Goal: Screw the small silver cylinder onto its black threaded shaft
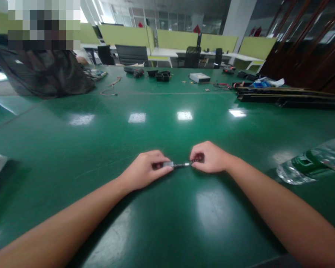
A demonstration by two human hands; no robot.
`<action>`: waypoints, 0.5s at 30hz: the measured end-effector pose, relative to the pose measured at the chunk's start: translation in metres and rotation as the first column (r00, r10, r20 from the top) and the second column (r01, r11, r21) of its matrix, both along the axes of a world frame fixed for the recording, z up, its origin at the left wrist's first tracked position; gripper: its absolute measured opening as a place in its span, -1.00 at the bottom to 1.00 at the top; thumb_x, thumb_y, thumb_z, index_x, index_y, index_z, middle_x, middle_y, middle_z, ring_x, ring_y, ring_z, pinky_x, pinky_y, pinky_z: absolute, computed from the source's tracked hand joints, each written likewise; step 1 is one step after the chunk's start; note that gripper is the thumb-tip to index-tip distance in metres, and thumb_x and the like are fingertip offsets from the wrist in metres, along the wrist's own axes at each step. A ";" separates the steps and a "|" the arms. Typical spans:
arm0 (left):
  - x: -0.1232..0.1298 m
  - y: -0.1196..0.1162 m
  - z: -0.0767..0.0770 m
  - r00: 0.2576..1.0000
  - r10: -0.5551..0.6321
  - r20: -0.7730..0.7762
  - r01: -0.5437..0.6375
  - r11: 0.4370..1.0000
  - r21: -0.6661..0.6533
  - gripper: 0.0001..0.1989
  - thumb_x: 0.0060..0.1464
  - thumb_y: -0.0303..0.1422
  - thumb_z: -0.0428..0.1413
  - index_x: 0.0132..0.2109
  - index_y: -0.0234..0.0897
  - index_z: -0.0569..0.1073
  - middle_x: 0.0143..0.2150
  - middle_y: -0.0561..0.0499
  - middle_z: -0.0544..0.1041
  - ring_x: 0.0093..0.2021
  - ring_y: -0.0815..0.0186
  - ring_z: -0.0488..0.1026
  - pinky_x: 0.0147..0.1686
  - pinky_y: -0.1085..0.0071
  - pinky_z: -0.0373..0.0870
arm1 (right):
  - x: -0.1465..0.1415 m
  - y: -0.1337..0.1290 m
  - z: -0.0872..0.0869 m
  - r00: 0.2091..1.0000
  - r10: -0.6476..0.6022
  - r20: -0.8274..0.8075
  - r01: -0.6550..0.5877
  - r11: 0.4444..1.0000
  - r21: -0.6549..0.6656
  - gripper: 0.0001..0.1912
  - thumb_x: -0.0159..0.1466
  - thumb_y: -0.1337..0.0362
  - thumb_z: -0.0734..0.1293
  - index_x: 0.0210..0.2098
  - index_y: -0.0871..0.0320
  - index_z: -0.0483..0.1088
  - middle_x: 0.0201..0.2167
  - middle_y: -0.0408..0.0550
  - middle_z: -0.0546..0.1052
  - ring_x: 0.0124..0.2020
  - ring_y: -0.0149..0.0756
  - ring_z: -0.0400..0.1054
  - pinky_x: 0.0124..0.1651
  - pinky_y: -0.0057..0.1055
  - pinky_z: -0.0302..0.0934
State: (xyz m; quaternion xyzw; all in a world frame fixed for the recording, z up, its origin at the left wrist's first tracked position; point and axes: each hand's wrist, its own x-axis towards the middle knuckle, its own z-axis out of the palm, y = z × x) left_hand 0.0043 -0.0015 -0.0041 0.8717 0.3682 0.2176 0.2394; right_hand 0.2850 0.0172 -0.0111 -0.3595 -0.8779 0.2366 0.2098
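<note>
My left hand [145,169] is closed, with thumb and fingers pinching a small silver-grey block [168,164] just above the green tabletop [162,126]. From that block a thin dark rod [181,165] with a silvery section runs right to the fingertips of my right hand [209,157]. Those fingers are curled in a pinch on the rod's right end, and something dark shows inside the curl. Whether block and rod are one piece, I cannot tell. Much of both is hidden by my fingers.
A clear water bottle [312,162] lies at right. Dark long strips [290,97] are stacked at back right. A white box [199,77], black parts [162,76] and a cable [110,88] lie along the far side. A person in dark clothing [50,70] is at back left.
</note>
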 end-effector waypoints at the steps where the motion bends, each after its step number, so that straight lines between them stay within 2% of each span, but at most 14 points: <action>1: 0.000 0.000 0.000 1.000 0.000 0.000 0.000 1.000 0.000 -0.77 0.25 -0.20 0.18 -0.07 -0.17 0.65 -0.23 0.01 0.59 -0.27 0.34 0.51 -0.25 0.47 0.39 | -0.002 -0.001 0.000 1.000 0.009 0.000 -0.009 1.000 -0.001 -0.93 0.08 0.40 0.40 -0.39 0.21 0.53 -0.46 -0.12 0.54 -0.46 -0.41 0.37 -0.36 -0.48 0.22; 8: -0.001 0.001 -0.002 1.000 0.000 0.006 0.000 1.000 0.002 -0.78 0.25 -0.21 0.19 -0.07 -0.16 0.65 -0.24 0.02 0.59 -0.26 0.35 0.51 -0.24 0.48 0.39 | -0.015 -0.009 0.000 0.999 0.030 0.013 -0.030 0.999 0.037 -0.92 0.16 0.33 0.42 -0.34 0.19 0.57 -0.42 -0.09 0.55 -0.40 -0.38 0.39 -0.27 -0.45 0.23; 15: -0.001 0.001 -0.003 1.000 -0.002 0.001 0.002 1.000 0.009 -0.79 0.24 -0.22 0.19 -0.07 -0.16 0.65 -0.24 0.03 0.58 -0.27 0.37 0.51 -0.24 0.49 0.39 | -0.022 -0.016 -0.001 0.998 0.028 -0.050 -0.028 1.000 0.002 -0.72 0.13 0.43 0.42 -0.14 0.16 0.55 -0.28 -0.08 0.59 -0.33 -0.38 0.43 -0.20 -0.45 0.28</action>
